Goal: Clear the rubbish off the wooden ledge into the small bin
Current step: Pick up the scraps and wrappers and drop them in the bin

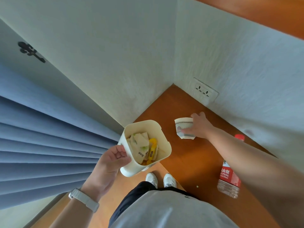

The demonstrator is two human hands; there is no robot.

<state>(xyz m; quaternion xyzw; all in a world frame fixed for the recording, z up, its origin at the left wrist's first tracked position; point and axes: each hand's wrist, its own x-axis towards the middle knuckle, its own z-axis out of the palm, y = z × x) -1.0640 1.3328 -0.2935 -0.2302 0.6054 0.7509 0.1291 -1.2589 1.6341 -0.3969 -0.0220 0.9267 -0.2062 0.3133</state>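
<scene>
Your right hand (199,127) wraps the paper cup (183,127) on the wooden ledge (189,155); your left hand (108,163) grips the small bin (131,169) by its rim; tilted, it could spill; your forearm may knock the bottle (228,178).

Left hand (108,163) holds bin (162,137); right hand (199,126) grips paper cup (183,126).

Double wall socket (206,91), white, right of centre on the textured wall (115,55); pleated blue curtain (41,137) fills the left side; dark ornate fitting (31,51) upper left; white shoes (160,179) bottom centre on wooden floor (118,188); grey shirt (164,211), dark trousers (131,199) below.
</scene>
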